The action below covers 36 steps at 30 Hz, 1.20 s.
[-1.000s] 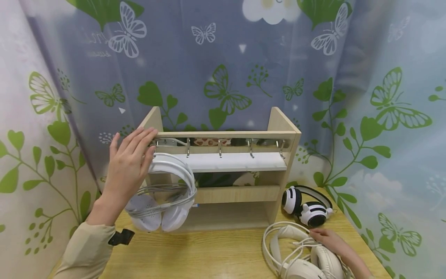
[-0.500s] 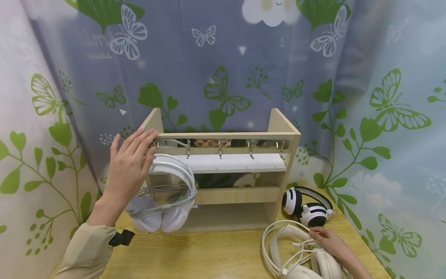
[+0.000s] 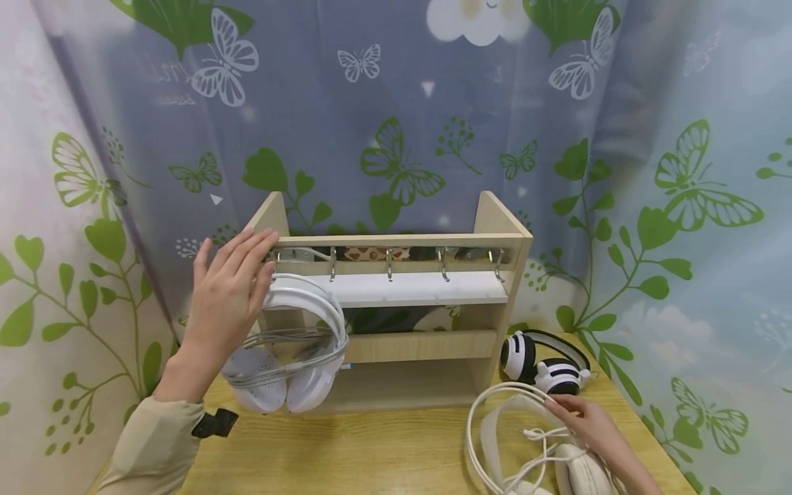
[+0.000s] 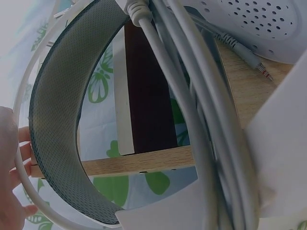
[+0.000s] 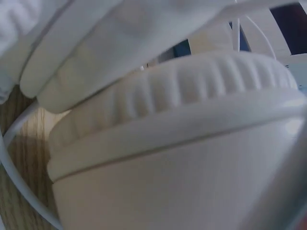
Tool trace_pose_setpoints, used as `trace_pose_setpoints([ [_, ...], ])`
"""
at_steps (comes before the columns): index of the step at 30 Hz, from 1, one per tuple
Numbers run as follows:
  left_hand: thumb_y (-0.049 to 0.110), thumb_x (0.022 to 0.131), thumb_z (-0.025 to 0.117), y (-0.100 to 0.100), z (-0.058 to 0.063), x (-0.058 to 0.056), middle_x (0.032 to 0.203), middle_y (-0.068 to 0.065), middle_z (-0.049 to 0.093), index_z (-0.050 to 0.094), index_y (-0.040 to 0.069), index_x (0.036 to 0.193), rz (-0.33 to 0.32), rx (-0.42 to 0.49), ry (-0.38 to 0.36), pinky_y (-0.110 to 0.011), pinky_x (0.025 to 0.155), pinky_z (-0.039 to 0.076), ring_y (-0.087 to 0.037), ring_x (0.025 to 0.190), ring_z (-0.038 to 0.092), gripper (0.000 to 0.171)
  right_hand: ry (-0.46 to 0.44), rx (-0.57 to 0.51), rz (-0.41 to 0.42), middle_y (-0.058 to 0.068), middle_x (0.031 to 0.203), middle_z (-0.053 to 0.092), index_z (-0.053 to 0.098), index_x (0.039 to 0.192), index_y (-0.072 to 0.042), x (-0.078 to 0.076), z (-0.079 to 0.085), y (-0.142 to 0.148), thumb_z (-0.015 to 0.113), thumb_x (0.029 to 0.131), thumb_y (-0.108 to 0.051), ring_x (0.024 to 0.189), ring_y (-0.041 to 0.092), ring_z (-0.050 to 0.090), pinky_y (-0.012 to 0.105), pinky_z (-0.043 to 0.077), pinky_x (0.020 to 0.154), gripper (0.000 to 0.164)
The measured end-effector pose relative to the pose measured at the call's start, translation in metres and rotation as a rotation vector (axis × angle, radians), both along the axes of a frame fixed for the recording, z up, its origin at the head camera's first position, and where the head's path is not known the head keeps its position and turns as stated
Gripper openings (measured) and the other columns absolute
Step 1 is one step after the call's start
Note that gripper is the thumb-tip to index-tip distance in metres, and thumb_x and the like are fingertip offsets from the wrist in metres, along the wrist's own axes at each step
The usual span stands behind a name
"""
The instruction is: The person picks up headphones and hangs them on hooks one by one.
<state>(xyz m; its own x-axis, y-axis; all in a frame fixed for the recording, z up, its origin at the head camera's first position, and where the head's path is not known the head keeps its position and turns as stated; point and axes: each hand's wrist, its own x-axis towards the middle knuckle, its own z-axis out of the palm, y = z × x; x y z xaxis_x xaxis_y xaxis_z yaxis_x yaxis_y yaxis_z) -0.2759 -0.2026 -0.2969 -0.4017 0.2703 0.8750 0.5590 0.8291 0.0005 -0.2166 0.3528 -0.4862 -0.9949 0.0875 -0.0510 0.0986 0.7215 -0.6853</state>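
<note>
My left hand (image 3: 225, 295) rests at the left end of the wooden rack's top rail (image 3: 396, 240), its fingers fairly straight. Just beneath it, white headphones (image 3: 312, 385) hang at the leftmost hook, grey cable wound around their middle. The left wrist view shows their mesh-padded headband (image 4: 55, 96) and the cable's plug (image 4: 249, 55). At the front right, my right hand (image 3: 588, 423) pinches the headband of cream headphones (image 3: 489, 436). They stand partly raised above the table, with a loose cable inside the band. One ear cup (image 5: 168, 177) fills much of the right wrist view.
Several metal hooks (image 3: 390, 265) line the rack above a white shelf (image 3: 421, 289). Black-and-white headphones (image 3: 557, 377) lie right of the rack, just behind my right hand. The wooden table (image 3: 346, 454) reaches a printed curtain (image 3: 383, 103) at the back and sides.
My right hand has drawn the cream headphones' headband slightly upward, and the band now stands higher with its cable hanging looser. The left hand and the hanging headphones stay put.
</note>
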Motion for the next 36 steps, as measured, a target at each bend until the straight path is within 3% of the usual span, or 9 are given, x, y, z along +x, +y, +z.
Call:
trace_pose_setpoints([
  [9, 0.036, 0.111, 0.037, -0.001, 0.000, 0.000, 0.147, -0.011, 0.057, 0.055, 0.010, 0.146, -0.001, 0.002, 0.004, -0.061, 0.122, 0.012, -0.033, 0.139, 0.046, 0.047, -0.052, -0.019, 0.031, 0.027, 0.129, 0.064, 0.065, 0.129, 0.007, 0.005, 0.014, -0.003, 0.056, 0.104, -0.041, 0.119, 0.039, 0.061, 0.053, 0.051, 0.094, 0.055],
  [16, 0.037, 0.111, 0.037, 0.000, 0.000, 0.000, 0.147, -0.011, 0.057, 0.055, 0.010, 0.146, -0.002, 0.002, 0.006, -0.061, 0.122, 0.012, -0.033, 0.139, 0.046, 0.048, -0.049, -0.011, 0.057, 0.022, 0.124, 0.067, 0.065, 0.128, 0.005, 0.009, 0.023, -0.005, 0.054, 0.106, -0.036, 0.111, 0.030, 0.063, 0.045, 0.052, 0.088, 0.048],
  [24, 0.035, 0.111, 0.038, 0.000, 0.000, 0.001, 0.147, -0.010, 0.056, 0.055, 0.011, 0.147, 0.001, 0.001, 0.000, -0.060, 0.122, 0.011, -0.033, 0.140, 0.046, 0.047, -0.111, -0.137, 0.082, 0.009, 0.107, 0.069, 0.065, 0.125, 0.004, 0.013, 0.032, -0.009, 0.054, 0.106, -0.037, 0.094, 0.018, 0.060, 0.033, 0.049, 0.078, 0.046],
  [29, 0.034, 0.111, 0.039, 0.000, 0.000, 0.001, 0.147, -0.010, 0.056, 0.054, 0.011, 0.147, 0.003, 0.000, -0.005, -0.060, 0.122, 0.011, -0.033, 0.140, 0.045, 0.046, -0.123, -0.193, 0.148, 0.007, 0.099, 0.072, 0.062, 0.125, 0.007, 0.015, 0.035, -0.007, 0.051, 0.107, -0.036, 0.091, 0.023, 0.068, 0.032, 0.052, 0.075, 0.048],
  [36, 0.033, 0.110, 0.040, 0.000, 0.000, 0.001, 0.147, -0.010, 0.056, 0.054, 0.011, 0.147, 0.001, -0.001, 0.000, -0.060, 0.122, 0.011, -0.033, 0.140, 0.045, 0.045, -0.073, -0.147, 0.295, 0.011, 0.094, 0.074, 0.063, 0.127, 0.010, 0.014, 0.038, -0.003, 0.050, 0.108, -0.029, 0.090, 0.029, 0.070, 0.031, 0.053, 0.073, 0.045],
])
